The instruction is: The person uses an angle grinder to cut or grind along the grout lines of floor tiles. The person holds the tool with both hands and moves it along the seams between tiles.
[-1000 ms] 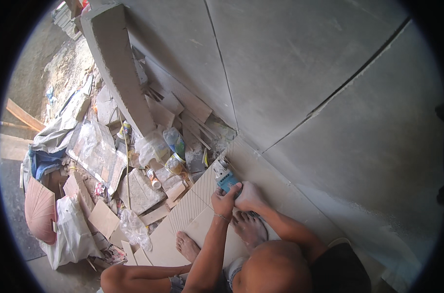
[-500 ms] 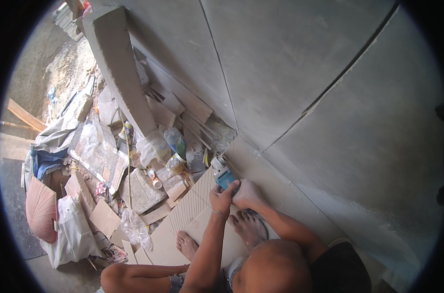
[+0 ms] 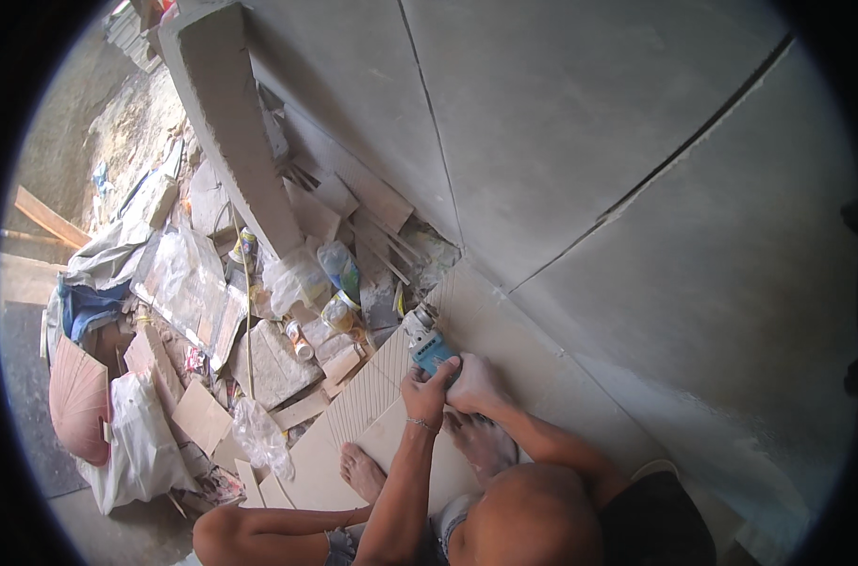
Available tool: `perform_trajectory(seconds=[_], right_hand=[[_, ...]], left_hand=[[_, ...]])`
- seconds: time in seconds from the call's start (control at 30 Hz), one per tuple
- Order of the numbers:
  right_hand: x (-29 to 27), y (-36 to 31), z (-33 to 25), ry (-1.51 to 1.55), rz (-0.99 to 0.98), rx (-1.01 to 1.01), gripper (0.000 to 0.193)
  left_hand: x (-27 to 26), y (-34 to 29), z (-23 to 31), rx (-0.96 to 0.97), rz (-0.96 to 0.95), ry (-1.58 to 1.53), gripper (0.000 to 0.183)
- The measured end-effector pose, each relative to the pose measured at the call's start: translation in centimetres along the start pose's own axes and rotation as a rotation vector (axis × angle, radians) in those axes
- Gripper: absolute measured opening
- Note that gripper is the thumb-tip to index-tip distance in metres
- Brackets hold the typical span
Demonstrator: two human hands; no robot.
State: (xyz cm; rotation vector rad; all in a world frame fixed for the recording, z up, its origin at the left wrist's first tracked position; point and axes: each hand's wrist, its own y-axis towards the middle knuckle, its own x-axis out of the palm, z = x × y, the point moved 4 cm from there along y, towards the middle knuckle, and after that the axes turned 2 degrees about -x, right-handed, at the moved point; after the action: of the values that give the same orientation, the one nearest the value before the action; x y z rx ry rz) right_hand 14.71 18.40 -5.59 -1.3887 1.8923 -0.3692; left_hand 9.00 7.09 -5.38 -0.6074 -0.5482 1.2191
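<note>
My left hand (image 3: pixel 425 392) is closed round the near left side of a blue angle grinder (image 3: pixel 434 353). Against it, my right hand (image 3: pixel 474 387) grips the tool's rear end; its fingers are partly hidden. The grinder's metal head (image 3: pixel 418 324) points away from me, low over a beige tile-like slab (image 3: pixel 405 436). Rows of parallel grooves (image 3: pixel 361 404) run across the slab's left side. The disc is too small to make out. My bare feet rest on the slab, the right one (image 3: pixel 484 443) just below my hands.
Broken tile pieces, plastic bags (image 3: pixel 259 439) and bottles (image 3: pixel 338 267) crowd the left side. A concrete post (image 3: pixel 236 123) leans there. A grey wall (image 3: pixel 580 141) with dark joints rises at the right. A white sack (image 3: pixel 141 443) and pink ribbed piece (image 3: pixel 78 401) lie far left.
Both hands and the grinder have shifted slightly toward me along the slab. The grip looks the same, and the view has moved a little.
</note>
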Motion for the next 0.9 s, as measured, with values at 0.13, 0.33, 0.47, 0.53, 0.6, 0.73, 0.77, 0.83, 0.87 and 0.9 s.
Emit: perform_trajectory(seconds=[0.13, 0.33, 0.47, 0.53, 0.6, 0.73, 0.77, 0.83, 0.87, 0.9], right_hand=[[0.01, -0.11, 0.53, -0.02, -0.007, 0.025, 0.06], [-0.62, -0.32, 0.51, -0.04, -0.014, 0.041, 0.061], [-0.67, -0.39, 0.38, -0.035, 0.001, 0.035, 0.062], [-0.61, -0.39, 0.44, -0.033, -0.006, 0.03, 0.063], [-0.5, -0.37, 0.59, -0.028, -0.011, 0.043, 0.064], [-0.23, -0.18, 0.75, -0.026, -0.016, 0.057, 0.065], [-0.2, -0.14, 0.77, -0.029, -0.016, 0.052, 0.065], [-0.2, -0.09, 0.85, -0.034, -0.013, 0.055, 0.064], [-0.21, -0.08, 0.89, -0.037, -0.011, 0.058, 0.064], [-0.24, -0.08, 0.9, -0.039, -0.013, 0.052, 0.063]], left_hand=[[0.15, 0.06, -0.6, 0.01, -0.023, -0.026, 0.04], [0.68, 0.04, -0.68, 0.033, -0.041, -0.044, 0.035], [0.63, 0.08, -0.7, 0.028, -0.038, -0.034, 0.036], [0.59, 0.11, -0.75, 0.028, -0.039, -0.033, 0.037], [0.59, 0.18, -0.8, 0.027, -0.05, -0.034, 0.039], [0.49, 0.21, -0.85, 0.015, -0.048, -0.018, 0.04], [0.51, 0.21, -0.87, 0.012, -0.049, -0.022, 0.04], [0.53, 0.26, -0.88, 0.011, -0.051, -0.026, 0.041], [0.54, 0.28, -0.87, 0.012, -0.053, -0.026, 0.041], [0.51, 0.29, -0.89, 0.005, -0.047, -0.027, 0.041]])
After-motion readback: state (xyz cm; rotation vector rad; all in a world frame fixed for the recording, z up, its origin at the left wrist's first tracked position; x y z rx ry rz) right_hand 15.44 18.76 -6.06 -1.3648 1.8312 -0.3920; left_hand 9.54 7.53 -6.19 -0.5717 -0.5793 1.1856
